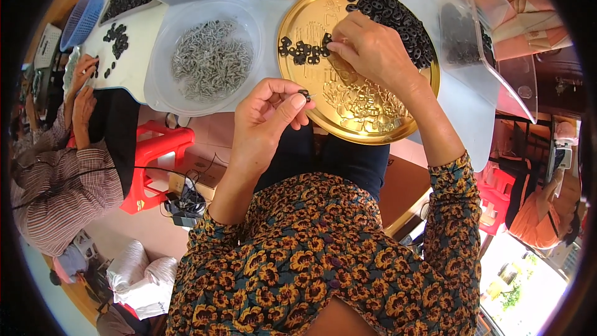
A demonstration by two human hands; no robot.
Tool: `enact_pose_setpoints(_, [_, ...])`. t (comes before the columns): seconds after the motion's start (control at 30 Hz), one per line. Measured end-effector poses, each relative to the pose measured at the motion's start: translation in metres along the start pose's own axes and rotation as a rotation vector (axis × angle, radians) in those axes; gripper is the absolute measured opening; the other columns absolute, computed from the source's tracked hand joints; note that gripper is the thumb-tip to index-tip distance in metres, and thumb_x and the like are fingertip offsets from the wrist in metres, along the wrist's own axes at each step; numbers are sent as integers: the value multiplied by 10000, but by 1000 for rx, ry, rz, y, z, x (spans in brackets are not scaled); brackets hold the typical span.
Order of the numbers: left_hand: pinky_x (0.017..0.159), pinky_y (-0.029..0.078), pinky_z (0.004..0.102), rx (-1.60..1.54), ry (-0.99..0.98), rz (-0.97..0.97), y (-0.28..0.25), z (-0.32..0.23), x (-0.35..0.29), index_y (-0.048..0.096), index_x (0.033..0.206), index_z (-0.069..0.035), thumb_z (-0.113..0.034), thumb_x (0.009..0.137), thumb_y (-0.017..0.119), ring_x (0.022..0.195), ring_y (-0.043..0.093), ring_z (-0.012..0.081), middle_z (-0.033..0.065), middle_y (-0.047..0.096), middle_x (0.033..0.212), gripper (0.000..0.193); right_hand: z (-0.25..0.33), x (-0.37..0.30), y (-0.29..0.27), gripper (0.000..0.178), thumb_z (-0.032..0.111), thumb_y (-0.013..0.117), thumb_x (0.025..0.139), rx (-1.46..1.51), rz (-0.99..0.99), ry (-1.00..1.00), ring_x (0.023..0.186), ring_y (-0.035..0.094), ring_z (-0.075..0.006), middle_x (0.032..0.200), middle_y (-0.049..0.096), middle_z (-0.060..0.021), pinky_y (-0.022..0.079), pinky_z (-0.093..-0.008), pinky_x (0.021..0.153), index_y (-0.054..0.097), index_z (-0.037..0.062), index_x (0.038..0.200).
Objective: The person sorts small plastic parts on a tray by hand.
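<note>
Left hand (267,115) pinches one small black ring (304,94) between thumb and forefinger, held above the near table edge, just left of the gold tray (348,121). Fingers closed on it, the rest of the hand loosely curled. Right hand (373,46) is over the tray, fingertips pinched together at the row of black rings (301,50) near the tray's left side; can't tell if it actually holds one.

To do this well, I'd judge: keep the pinch on the ring's rim so the hole stays clear, pick one ring at a time off the row, and work over the tray so drops land in it.

Containers:
- gold tray: big heap of black rings (398,18) along the far right rim, short row at left, centre bare.
- clear round bowl (161,56), left of tray: silver screw-like parts (211,59).
- clear tub (510,62), right table edge: more dark parts, blurred.
- blue basket (84,15), far left corner: contents not visible.

A second person's hands (84,68) work on loose black pieces at the left edge.
</note>
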State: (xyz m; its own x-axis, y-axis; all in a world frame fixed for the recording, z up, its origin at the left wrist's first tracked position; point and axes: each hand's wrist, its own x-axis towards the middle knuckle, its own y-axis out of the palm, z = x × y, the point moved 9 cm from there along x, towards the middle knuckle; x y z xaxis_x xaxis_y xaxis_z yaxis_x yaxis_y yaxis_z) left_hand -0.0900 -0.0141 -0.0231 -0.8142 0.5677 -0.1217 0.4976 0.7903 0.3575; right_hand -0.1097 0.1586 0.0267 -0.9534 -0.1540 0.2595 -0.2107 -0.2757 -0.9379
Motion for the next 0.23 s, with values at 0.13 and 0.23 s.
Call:
enact_pose_setpoints(0.13, [636, 468, 223, 14, -14, -9, -4, 2, -3, 577, 1038, -3, -92, 922, 608, 714, 596, 104, 106, 677, 901, 150, 22, 4, 2, 154, 198, 656, 841, 119, -38, -124, 771, 632, -277, 887, 599, -60, 518, -377, 655, 657, 91, 951])
enact_pose_setpoints(0.23, [637, 469, 222, 38, 3, -12, -5, -1, -5, 576, 1042, -2, -101, 924, 608, 716, 598, 107, 102, 679, 914, 157, 35, 6, 17, 216, 252, 635, 843, 136, 58, -121, 822, 643, -283, 903, 608, -82, 518, -394, 725, 659, 125, 1016])
